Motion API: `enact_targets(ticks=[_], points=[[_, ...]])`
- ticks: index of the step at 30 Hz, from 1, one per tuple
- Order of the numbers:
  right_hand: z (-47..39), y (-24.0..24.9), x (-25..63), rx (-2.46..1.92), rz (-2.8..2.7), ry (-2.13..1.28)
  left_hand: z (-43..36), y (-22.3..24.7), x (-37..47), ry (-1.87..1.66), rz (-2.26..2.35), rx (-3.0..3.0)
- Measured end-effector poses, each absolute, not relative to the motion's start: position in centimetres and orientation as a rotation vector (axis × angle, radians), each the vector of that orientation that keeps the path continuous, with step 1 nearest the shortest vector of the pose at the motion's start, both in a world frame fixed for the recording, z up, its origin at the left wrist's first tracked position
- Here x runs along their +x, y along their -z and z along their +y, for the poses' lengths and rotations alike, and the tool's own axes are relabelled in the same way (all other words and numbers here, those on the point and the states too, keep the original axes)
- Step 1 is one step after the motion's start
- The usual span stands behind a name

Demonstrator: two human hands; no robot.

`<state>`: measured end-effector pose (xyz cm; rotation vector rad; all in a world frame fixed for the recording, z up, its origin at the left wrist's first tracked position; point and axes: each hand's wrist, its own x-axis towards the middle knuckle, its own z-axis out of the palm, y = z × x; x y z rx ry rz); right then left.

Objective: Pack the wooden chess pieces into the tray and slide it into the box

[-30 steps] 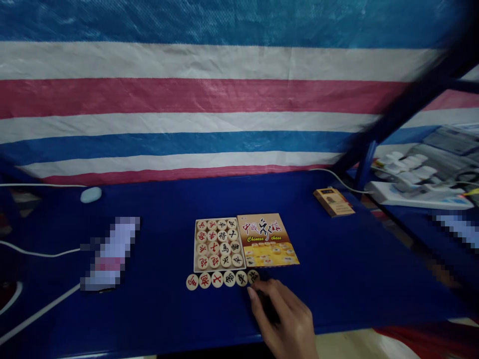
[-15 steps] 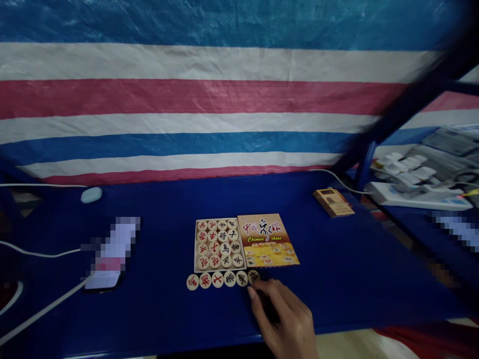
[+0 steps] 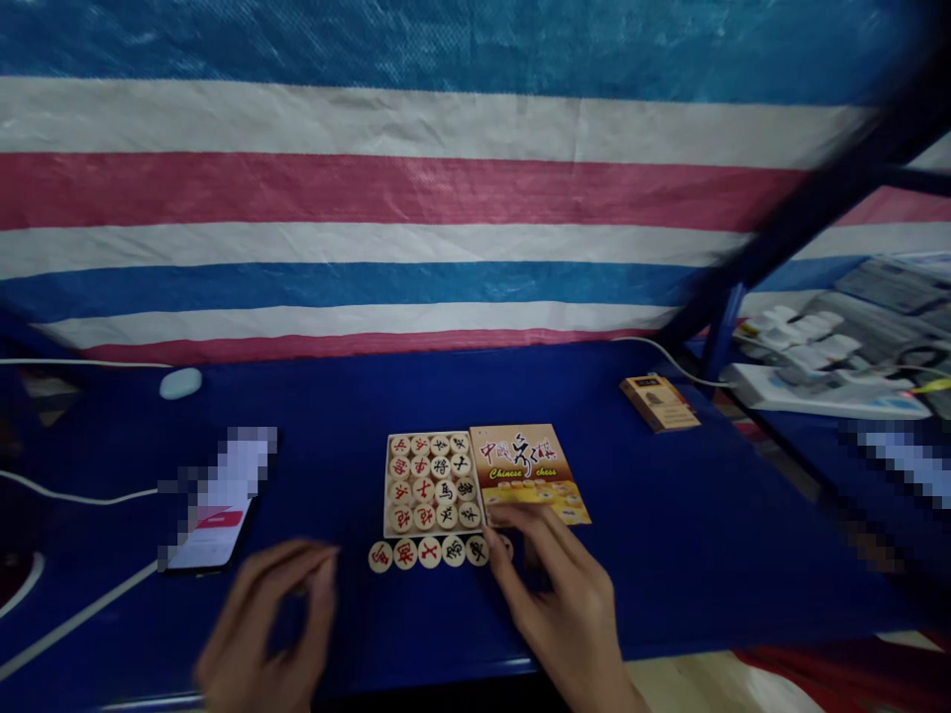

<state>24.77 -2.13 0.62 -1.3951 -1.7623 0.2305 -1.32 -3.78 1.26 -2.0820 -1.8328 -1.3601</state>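
Observation:
A shallow white box (image 3: pixel 386 495) holds rows of round chess pieces with red and black characters. Against its right side lies the box lid (image 3: pixel 529 460), printed "Chinese chess". A row of loose pieces (image 3: pixel 429 553) runs along the table in front of the box. My right hand (image 3: pixel 550 584) has its thumb and forefinger at the box's lower right corner, over the lid's lower left edge, and partly covers the last piece in the row. My left hand (image 3: pixel 274 619) hovers left of the row, fingertips pinched together; anything between them is too blurred to tell.
A phone (image 3: pixel 219 515) with a white cable lies at left, and a pale rounded case (image 3: pixel 180 383) behind it. A small yellowish box (image 3: pixel 660 403) stands back right. Further right are a power strip (image 3: pixel 832 394) with plugs and another screen. Striped sheeting hangs behind the blue table (image 3: pixel 334 396).
My left hand has come into view at the lower left. My right hand has moved slightly up, from the last piece in the row to the box's corner.

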Motion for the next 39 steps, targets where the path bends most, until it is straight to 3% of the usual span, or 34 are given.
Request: enact_targets(ticks=[4, 14, 24, 32, 39], points=[[0.3, -0.9, 23.3, -1.432, -1.873, -0.174, -0.2, -0.3, 3.2, 1.225, -1.817, -2.521], [2.0, -0.3, 22.3, -1.486, -2.005, -0.130, 2.2, -0.9, 5.0, 0.879, -1.896, -2.436], [-1.2, -0.7, 23.1, -1.347, -1.841, -0.184, -1.5, -0.7, 3.5, 1.225, -1.787, -2.416], [-5.9, 1.5, 24.1, -1.250, -2.078, -0.235, -6.6, 3.4, 3.2, 1.163, -1.724, -2.458], [-5.3, 1.5, 24.1, -1.266, -2.120, -0.296, -5.9, 3.5, 3.7, 1.203, -1.748, -2.508]])
